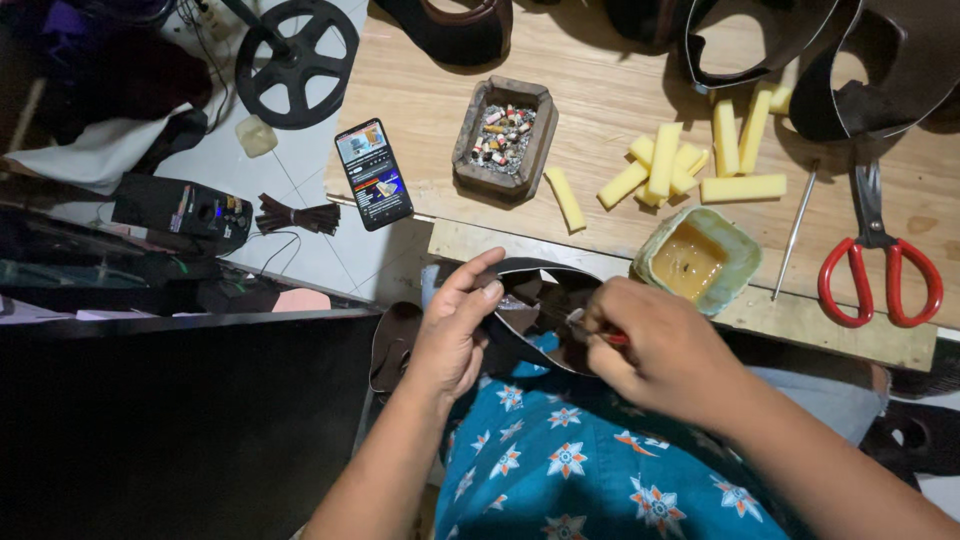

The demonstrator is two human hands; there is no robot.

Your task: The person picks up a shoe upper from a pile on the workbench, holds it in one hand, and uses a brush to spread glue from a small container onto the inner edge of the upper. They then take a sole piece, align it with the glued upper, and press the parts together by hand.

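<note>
My left hand (452,325) grips the left edge of a dark brown leather piece (535,305) curved like a shoe upper, held over my lap. My right hand (665,345) is closed on a small red-handled tool (605,335) whose tip touches the inside of the leather. A green tub of amber glue (697,260) stands on the wooden table edge just beyond my right hand. Several yellow foam strips (665,165) lie further back on the table.
Red-handled scissors (880,265) and a thin metal rod (795,235) lie at right. A full ashtray (503,135) and a phone (373,173) with a lit screen sit left of centre. Dark leather uppers (880,60) line the back. A black wheel (297,62) lies on the tiled floor.
</note>
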